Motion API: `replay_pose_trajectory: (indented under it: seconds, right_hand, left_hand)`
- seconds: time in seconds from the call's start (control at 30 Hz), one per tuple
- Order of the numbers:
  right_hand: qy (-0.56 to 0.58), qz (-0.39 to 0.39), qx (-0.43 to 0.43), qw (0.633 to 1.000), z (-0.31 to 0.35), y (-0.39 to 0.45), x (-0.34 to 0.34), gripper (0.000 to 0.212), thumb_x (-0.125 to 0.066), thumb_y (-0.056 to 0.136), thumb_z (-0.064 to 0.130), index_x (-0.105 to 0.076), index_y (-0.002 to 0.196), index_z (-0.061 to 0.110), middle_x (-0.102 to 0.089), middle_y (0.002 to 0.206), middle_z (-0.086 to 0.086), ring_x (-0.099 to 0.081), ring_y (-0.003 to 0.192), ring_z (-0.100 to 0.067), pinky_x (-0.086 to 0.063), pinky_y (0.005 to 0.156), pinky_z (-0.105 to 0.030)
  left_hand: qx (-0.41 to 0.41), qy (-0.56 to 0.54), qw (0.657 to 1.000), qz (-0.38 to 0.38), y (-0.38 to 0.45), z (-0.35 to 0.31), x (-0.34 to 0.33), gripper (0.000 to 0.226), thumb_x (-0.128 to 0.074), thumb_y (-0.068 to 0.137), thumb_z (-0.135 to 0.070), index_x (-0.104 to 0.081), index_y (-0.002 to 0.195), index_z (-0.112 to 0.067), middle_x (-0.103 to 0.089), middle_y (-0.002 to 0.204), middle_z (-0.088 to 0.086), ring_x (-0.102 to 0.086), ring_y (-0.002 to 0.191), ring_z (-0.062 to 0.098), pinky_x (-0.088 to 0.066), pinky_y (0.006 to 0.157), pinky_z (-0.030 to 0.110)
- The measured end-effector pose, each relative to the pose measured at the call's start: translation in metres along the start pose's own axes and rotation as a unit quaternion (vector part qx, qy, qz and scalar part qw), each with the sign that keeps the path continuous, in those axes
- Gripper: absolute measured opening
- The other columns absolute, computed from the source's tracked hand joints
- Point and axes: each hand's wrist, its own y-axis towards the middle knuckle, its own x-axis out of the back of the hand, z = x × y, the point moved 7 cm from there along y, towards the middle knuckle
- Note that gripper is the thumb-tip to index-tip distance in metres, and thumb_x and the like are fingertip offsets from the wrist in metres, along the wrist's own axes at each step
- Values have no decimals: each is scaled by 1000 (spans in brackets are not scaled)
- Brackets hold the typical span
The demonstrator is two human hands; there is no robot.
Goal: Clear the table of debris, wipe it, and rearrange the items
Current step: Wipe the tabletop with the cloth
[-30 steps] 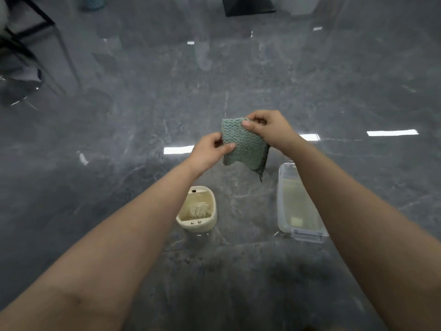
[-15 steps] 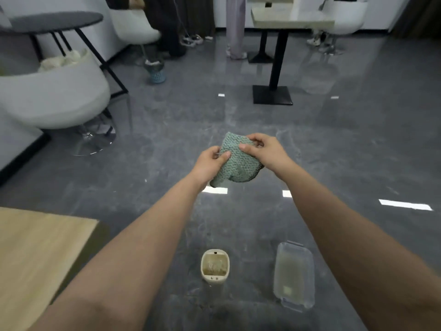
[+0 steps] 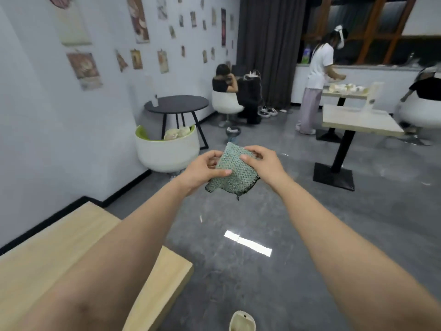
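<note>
A green knitted cloth [image 3: 235, 174] is held up in front of me over the grey floor, folded into a rough square. My left hand [image 3: 202, 169] grips its left edge with the thumb across the front. My right hand [image 3: 261, 163] pinches its upper right edge. A light wooden table [image 3: 71, 237] lies at the lower left, partly hidden under my left forearm. A small cream bin [image 3: 242, 322] stands on the floor at the bottom edge.
A white tub chair [image 3: 167, 151] and a round black table [image 3: 176, 105] stand by the left wall. A pale table on a black pedestal [image 3: 358, 120] is at the right. Three people are at the back of the room.
The view has swung up from the floor to the room. Both hands stay on the cloth, which is folded smaller. The clear tray has left the view and the bin sits at the bottom edge.
</note>
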Motion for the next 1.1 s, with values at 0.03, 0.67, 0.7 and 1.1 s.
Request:
replay_pose_trajectory:
  seconds: [0.03, 0.67, 0.7, 1.1]
  right_hand:
    - [12, 12, 12, 1000, 20, 4, -6, 26, -66, 86, 15, -64, 111, 11, -61, 98, 0, -55, 93, -12, -43, 85, -24]
    - [153, 269, 135, 941, 262, -59, -224, 35, -49, 94, 41, -56, 120, 19, -58, 116, 3, -56, 94, -5, -51, 68, -15]
    - [169, 286, 136, 933, 267, -64, -238, 35, -52, 91, 43, -55, 119, 21, -57, 117, 4, -57, 95, -5, -52, 64, -15]
    - [196, 281, 151, 927, 307, -46, -349, 20, -73, 79, 25, -69, 97, 18, -70, 94, -6, -66, 91, -24, -54, 86, -43]
  left_hand:
    - [-13, 2, 1000, -16, -11, -19, 12, 43, -74, 74, 1, -54, 109, -14, -65, 98, 8, -64, 93, 22, -54, 80, 31]
    - [-99, 202, 910, -349, -234, -167, 237, 18, -73, 80, -11, -65, 96, -14, -65, 76, -2, -60, 59, 2, -46, 45, 19]
    - [-96, 210, 901, -368, -243, -169, 249, 17, -73, 80, -12, -64, 94, -16, -64, 74, -2, -58, 56, 2, -43, 42, 19]
    - [-26, 352, 820, -451, -287, -166, 369, 40, -70, 80, -40, -53, 64, -8, -40, 57, -2, -37, 54, 10, -30, 52, 25]
